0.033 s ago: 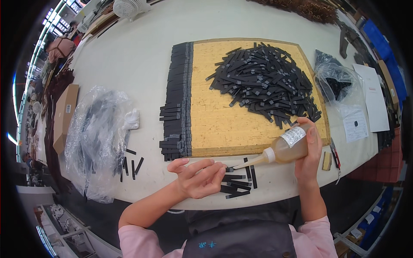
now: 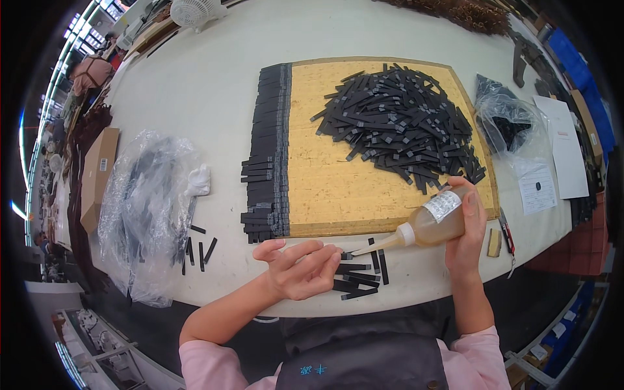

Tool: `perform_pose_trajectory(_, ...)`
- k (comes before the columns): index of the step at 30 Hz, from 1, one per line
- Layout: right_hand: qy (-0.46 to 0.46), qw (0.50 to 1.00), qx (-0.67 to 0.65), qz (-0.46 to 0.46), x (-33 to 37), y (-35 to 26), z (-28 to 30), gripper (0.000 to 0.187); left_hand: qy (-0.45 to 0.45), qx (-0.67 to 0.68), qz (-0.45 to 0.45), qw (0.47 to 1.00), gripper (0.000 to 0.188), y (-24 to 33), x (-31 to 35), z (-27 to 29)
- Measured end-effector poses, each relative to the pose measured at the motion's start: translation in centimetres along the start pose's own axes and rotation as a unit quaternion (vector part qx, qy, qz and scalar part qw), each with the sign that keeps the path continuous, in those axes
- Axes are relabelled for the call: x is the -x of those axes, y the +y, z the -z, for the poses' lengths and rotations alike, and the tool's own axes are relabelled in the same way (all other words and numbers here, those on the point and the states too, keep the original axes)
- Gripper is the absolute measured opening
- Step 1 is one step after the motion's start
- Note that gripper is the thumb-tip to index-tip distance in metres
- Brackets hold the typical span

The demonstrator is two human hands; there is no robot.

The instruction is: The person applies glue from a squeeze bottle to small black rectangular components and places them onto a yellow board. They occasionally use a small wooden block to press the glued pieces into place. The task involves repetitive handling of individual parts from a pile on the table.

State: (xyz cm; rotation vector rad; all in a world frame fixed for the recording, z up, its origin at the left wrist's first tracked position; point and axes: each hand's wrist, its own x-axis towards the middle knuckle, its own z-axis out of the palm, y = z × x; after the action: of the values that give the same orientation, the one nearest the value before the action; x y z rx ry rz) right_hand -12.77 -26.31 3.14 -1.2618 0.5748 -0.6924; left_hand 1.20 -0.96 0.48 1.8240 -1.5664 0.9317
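Observation:
My left hand (image 2: 300, 270) is closed in a pinch on the end of a short black strip (image 2: 348, 257), most of it hidden by the fingers. In my right hand (image 2: 467, 240) a squeeze bottle (image 2: 437, 221) of amber liquid lies tilted, its long thin nozzle (image 2: 377, 246) pointing left, with the tip at the strip. Several loose black strips (image 2: 359, 281) lie just below the nozzle at the table's near edge. Beyond my hands, a yellow board (image 2: 318, 195) carries a heap of black strips (image 2: 400, 123), and a tight column of strips (image 2: 268, 123) runs along its left edge.
Clear plastic bags (image 2: 146, 214) and a cardboard box (image 2: 99, 175) sit at left, near a few loose strips (image 2: 208, 250). On the right are a red cutter (image 2: 506, 234), a small yellow block (image 2: 494, 243), another plastic bag (image 2: 513, 123) and papers (image 2: 562, 149). A white fan (image 2: 195, 13) stands far back.

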Motion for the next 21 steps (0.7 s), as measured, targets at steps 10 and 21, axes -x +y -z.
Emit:
perform_pose_trajectory(10, -0.021, 1.000, 0.015, -0.004, -0.07, 0.19, 0.23, 0.042, -0.006, -0.001, -0.003, 1.000, 0.031, -0.01, 0.10, -0.04)
perform_pose_trajectory(21, -0.009, 1.000, -0.004, -0.001, 0.09, 0.02, -0.34, 0.039, -0.008, -0.002, 0.000, 1.000, 0.028, 0.03, 0.04, -0.11)
